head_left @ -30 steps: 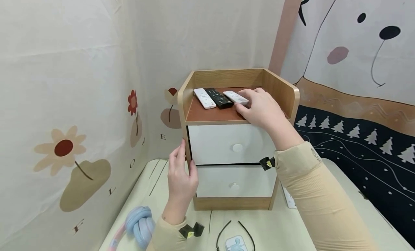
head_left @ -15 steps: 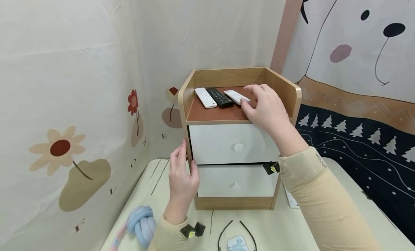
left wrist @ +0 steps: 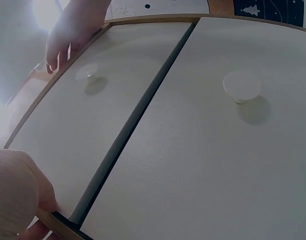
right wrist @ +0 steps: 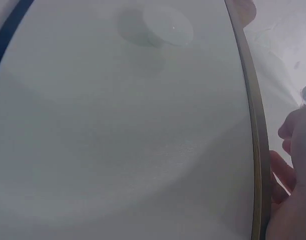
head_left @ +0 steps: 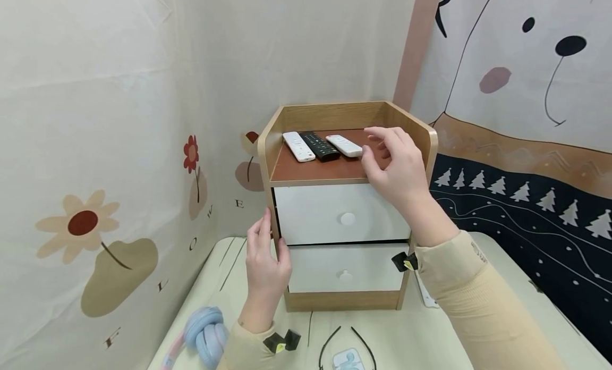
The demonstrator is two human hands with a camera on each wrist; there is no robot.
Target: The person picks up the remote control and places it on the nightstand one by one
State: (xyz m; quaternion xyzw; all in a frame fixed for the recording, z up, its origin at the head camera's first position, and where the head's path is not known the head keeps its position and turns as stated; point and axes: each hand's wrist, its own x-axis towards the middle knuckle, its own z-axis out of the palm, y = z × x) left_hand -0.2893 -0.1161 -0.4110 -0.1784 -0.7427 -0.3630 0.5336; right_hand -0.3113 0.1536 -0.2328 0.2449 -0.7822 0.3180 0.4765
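Note:
A small wooden cabinet (head_left: 341,301) with two white drawers has a brown top shelf (head_left: 311,171). On the shelf lie a white remote control (head_left: 299,146), a black remote control (head_left: 319,146) and a second white remote control (head_left: 344,145), side by side. My right hand (head_left: 399,168) hovers just right of that second white remote, thumb and fingers apart, nothing held. Against the cabinet's left side rests my left hand (head_left: 268,271), its fingers extended along the panel and its thumb by the front edge. In the left wrist view, the thumb (left wrist: 45,195) touches near the drawer gap.
Round white knobs mark the upper drawer (head_left: 306,213) and lower drawer (head_left: 311,269). In front lie a black headband (head_left: 330,338) and a small white case (head_left: 348,359). A blue knotted plush item (head_left: 205,333) is at left; a white object (head_left: 425,293) lies right of the cabinet.
My right hand has let go of the right-hand white remote and drawn away to the right, leaving it on the shelf. My left hand stays against the cabinet's side.

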